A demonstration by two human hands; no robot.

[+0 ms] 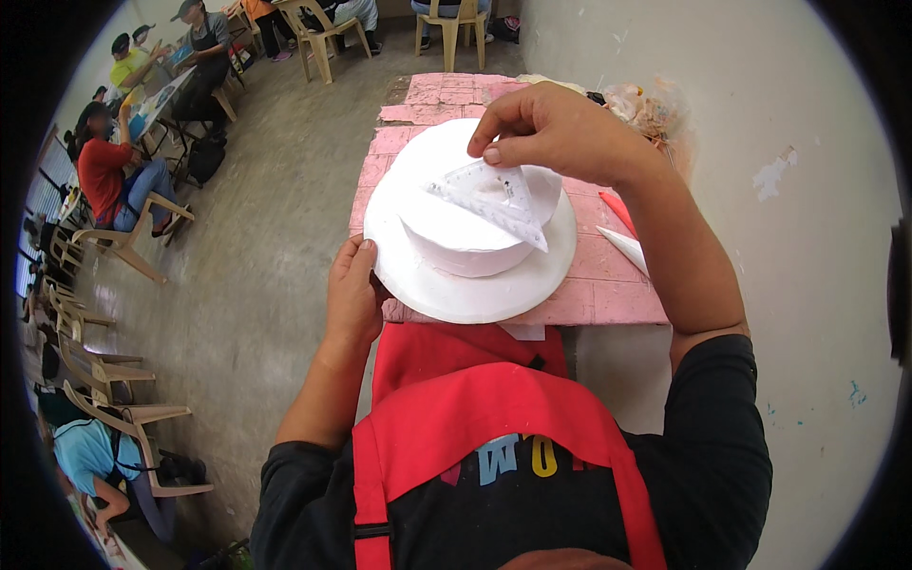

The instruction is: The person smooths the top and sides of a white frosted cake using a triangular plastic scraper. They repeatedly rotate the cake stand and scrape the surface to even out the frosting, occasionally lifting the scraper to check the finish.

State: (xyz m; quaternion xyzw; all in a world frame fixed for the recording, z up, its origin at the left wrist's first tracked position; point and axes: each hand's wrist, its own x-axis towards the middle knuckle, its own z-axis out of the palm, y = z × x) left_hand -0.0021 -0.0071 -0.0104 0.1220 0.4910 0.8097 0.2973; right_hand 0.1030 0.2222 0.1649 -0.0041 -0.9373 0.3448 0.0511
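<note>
Ruler (518, 203) pinched by fingers of right hand (559, 131) over white cake (451, 253); fingers of left hand (351, 285) grip rim of round board (451, 302), near edge of pink counter (608, 296). Slipping ruler could dent cake; hard pull could tip board.

We log coloured letters (498, 460) on the black shirt (532, 518), partly under the red apron (475, 391); set square (505, 215) markings too small to read.

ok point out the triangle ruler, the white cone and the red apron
Triangle ruler (492, 211): head view, its long edge.
White cone (624, 251): head view, its middle.
Red apron (484, 401): head view, its bib.
</note>
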